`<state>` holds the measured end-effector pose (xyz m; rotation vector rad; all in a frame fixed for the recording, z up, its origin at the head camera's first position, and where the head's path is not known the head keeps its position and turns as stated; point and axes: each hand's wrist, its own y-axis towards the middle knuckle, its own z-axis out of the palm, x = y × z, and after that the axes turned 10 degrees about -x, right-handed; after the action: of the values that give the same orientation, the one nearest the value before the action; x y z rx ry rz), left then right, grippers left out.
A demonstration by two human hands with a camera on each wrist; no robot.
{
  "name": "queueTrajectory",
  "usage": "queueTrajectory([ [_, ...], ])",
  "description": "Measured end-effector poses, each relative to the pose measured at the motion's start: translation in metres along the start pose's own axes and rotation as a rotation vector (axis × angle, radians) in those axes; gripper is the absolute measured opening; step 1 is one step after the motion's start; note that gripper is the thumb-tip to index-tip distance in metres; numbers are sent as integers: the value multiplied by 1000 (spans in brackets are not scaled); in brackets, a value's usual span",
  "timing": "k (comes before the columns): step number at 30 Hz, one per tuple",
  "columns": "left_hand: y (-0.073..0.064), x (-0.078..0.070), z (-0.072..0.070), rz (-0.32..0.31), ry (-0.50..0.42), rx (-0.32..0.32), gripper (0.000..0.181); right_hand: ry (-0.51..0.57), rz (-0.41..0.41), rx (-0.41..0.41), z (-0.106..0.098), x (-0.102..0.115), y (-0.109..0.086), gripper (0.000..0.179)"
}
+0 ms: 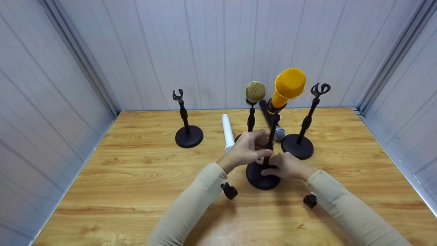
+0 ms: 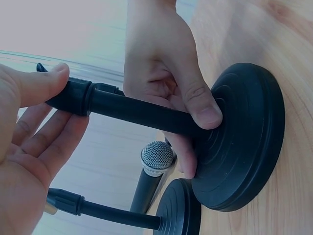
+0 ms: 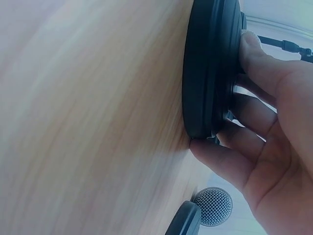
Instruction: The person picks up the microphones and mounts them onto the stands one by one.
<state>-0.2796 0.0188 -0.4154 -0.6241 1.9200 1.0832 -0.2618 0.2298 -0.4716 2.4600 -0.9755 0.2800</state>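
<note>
A black microphone stand (image 1: 263, 177) with a round base carries a yellow microphone (image 1: 289, 84) in its clip, head up. My left hand (image 1: 246, 148) pinches the stand's collar (image 2: 73, 95) between thumb and fingers. Low down, my right hand (image 1: 288, 165) holds the same stand by its base (image 2: 244, 142), thumb on top near the pole's foot. In the right wrist view, the fingertips touch the rim of the base (image 3: 208, 73). Just behind stands another stand with a gold-headed microphone (image 1: 255, 91), its base partly hidden by my left hand.
A white microphone (image 1: 227, 131) lies left of my hands. A black microphone with a silver head (image 1: 279, 134) lies behind them. Stands with bare clips are at the left (image 1: 188, 136) and right (image 1: 297, 147). Panel walls (image 1: 205, 54) enclose the wooden table (image 1: 136, 177).
</note>
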Motion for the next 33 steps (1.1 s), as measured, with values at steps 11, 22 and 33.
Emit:
queueTrajectory([
  [11,0,2,1,-6,-26,-13,28,6,28,27,-1,-2,0,21],
  [22,-3,2,-1,44,86,-7,30,16,21,23,1,-2,0,24],
  [33,-10,-4,-2,90,208,0,41,26,107,76,-3,1,-1,35],
])
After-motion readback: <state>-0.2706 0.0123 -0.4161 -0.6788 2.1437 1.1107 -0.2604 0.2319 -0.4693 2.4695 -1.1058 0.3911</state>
